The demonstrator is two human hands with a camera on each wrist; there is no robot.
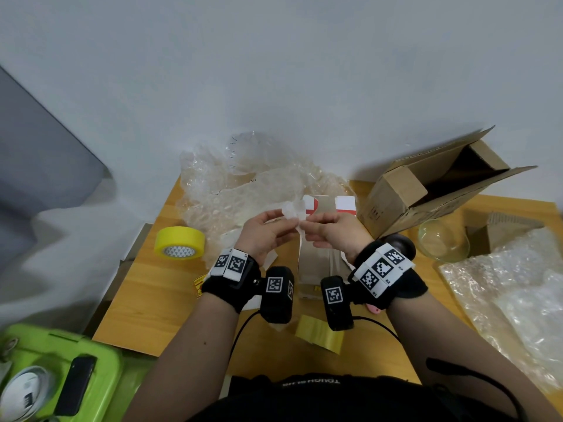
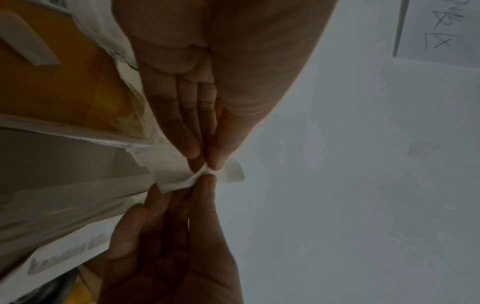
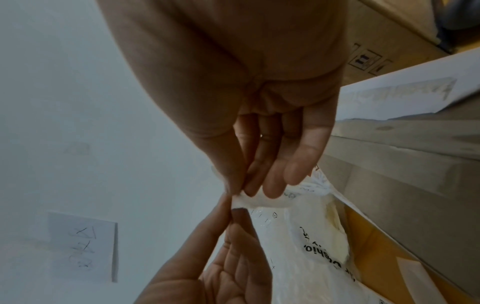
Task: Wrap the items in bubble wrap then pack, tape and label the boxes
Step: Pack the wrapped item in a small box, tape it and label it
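Observation:
Both hands meet over the table and pinch one small white label sheet (image 1: pixel 293 209) between thumb and fingertips. My left hand (image 1: pixel 288 222) grips its left side and my right hand (image 1: pixel 308 228) its right side. A white strip hangs down from the sheet. In the left wrist view the left hand (image 2: pixel 207 167) nips the crumpled label sheet (image 2: pixel 176 178). From the right wrist, the right hand (image 3: pixel 241 191) nips the label sheet (image 3: pixel 259 200). Under the hands lies a closed cardboard box (image 1: pixel 315 264) with red-and-white labels (image 1: pixel 345 205) at its far end.
A bubble wrap pile (image 1: pixel 240 190) fills the far table edge. A yellow tape roll (image 1: pixel 179 246) stands at left. An open cardboard box (image 1: pixel 426 190), a glass bowl (image 1: pixel 443 240) and a bubble wrap sheet (image 1: pixel 511 300) lie at right. A green bin (image 1: pixel 91 354) sits low left.

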